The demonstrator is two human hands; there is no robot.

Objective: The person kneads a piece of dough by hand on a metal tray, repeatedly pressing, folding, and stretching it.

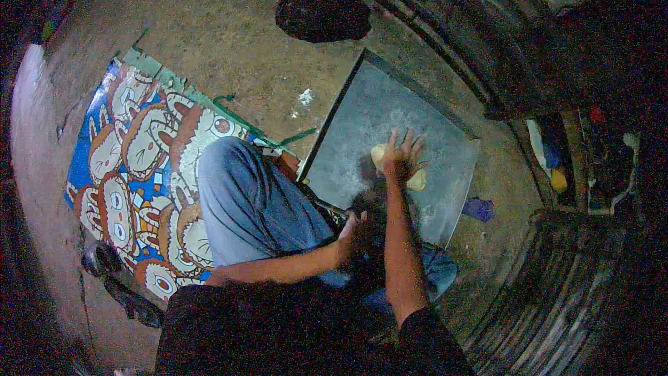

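Note:
My right hand [398, 157] lies with fingers spread on a pale yellow, dough-like lump [417, 182] on a square grey metal tray [358, 97]; white powder is smeared over the tray's surface. My left hand [349, 241] is at the tray's near edge, its fingers curled; whatever it holds, if anything, is hidden. My legs in blue jeans [250, 209] are bent beside the tray, and the left knee lies over a colourful cartoon-printed mat [125, 153].
Dark sandals [104, 264] lie at the mat's lower left. A small purple item [479, 209] is right of the tray. A dark post [321, 10] stands beyond it. Corrugated metal [501, 299] and assorted clutter [553, 163] line the right side.

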